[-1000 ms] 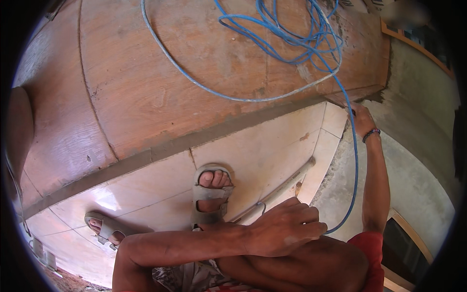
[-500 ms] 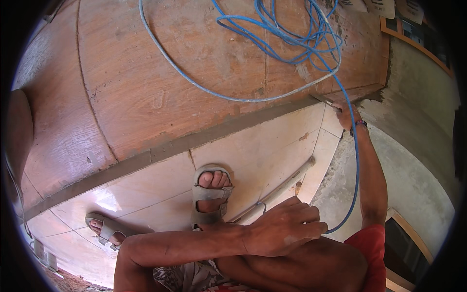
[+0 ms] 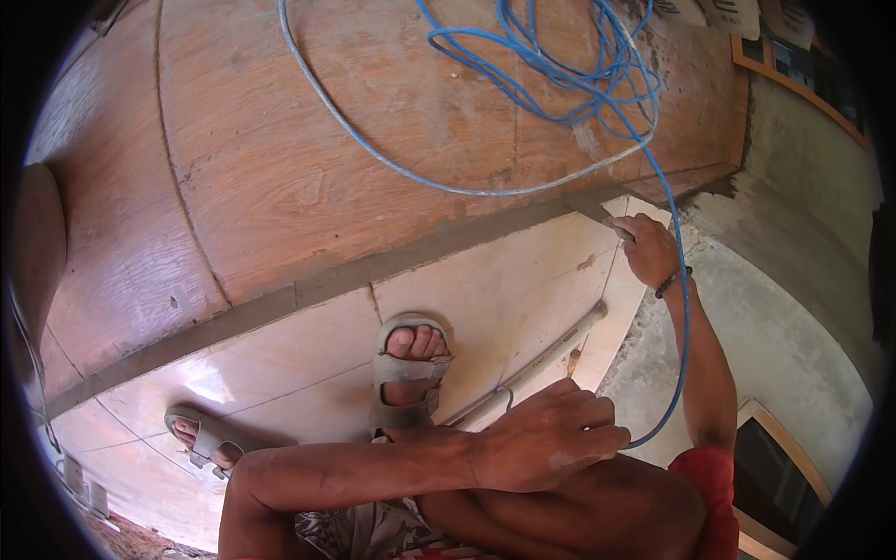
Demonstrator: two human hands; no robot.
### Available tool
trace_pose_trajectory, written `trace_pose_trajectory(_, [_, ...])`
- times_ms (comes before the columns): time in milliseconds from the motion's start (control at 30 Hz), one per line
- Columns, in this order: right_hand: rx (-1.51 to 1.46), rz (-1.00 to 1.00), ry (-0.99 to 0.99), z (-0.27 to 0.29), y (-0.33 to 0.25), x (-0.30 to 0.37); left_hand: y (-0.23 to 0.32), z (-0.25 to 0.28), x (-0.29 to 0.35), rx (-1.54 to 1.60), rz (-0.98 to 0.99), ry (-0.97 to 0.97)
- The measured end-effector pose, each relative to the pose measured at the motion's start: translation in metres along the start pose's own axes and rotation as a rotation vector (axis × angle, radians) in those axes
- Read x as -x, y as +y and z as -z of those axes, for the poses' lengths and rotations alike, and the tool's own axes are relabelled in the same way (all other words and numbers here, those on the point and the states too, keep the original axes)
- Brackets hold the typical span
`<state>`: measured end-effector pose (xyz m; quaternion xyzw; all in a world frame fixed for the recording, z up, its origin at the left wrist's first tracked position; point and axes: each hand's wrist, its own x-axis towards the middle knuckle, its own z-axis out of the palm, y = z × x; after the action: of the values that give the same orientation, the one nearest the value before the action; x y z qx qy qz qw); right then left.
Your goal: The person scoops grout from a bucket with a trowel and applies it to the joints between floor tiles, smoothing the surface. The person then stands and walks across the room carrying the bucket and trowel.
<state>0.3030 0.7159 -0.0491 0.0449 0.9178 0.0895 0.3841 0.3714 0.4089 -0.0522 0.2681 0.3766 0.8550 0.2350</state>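
My right hand (image 3: 646, 250) is closed around a putty knife, a small flat grey tool (image 3: 611, 224) mostly hidden by the fingers. It is over the far right end of the grey mortar strip (image 3: 336, 283), which runs between brown wood-look tiles (image 3: 355, 121) and cream tiles (image 3: 289, 364). My left hand (image 3: 551, 437) is curled closed in front of my body, its forearm lying across my leg. A blue cable (image 3: 684, 336) runs down to its fingertips. A small white spot shows between those fingers, too small to name, and the palm is hidden.
Loose coils of the blue cable (image 3: 597, 84) lie on the brown tiles. A long pale bar (image 3: 537, 359) rests on the cream tiles beside my sandalled foot (image 3: 411, 359). A rough grey wall (image 3: 793, 168) and a wood-framed opening (image 3: 784, 467) stand on the right.
My right hand has come back nearer to me and slightly left, drawing the tool off the strip's far right end. My left hand stays in place.
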Motion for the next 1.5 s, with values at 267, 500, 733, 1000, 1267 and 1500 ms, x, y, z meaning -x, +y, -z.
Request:
trace_pose_trajectory(267, [-0.127,0.058,-0.080,0.042,-0.054,0.032,-0.002,0.005,0.003,-0.012,0.014,0.007])
trace_pose_trajectory(500, [-0.069,-0.088,0.167,0.031,0.051,-0.007,-0.002,0.004,0.000,0.022,0.000,-0.004])
trace_pose_trajectory(733, [-0.033,-0.095,0.134,0.007,0.099,-0.035,-0.008,0.004,0.001,-0.032,-0.019,-0.066])
trace_pose_trajectory(1000, [-0.024,-0.242,0.011,-0.009,0.129,-0.054,-0.008,0.001,-0.006,0.000,-0.023,-0.008])
trace_pose_trajectory(1267, [-0.075,-0.290,-0.049,-0.011,0.117,-0.059,-0.009,0.003,-0.010,-0.002,-0.024,-0.044])
trace_pose_trajectory(1500, [0.186,-0.082,-0.004,-0.022,0.115,-0.055,-0.009,0.005,-0.011,0.003,-0.030,-0.070])
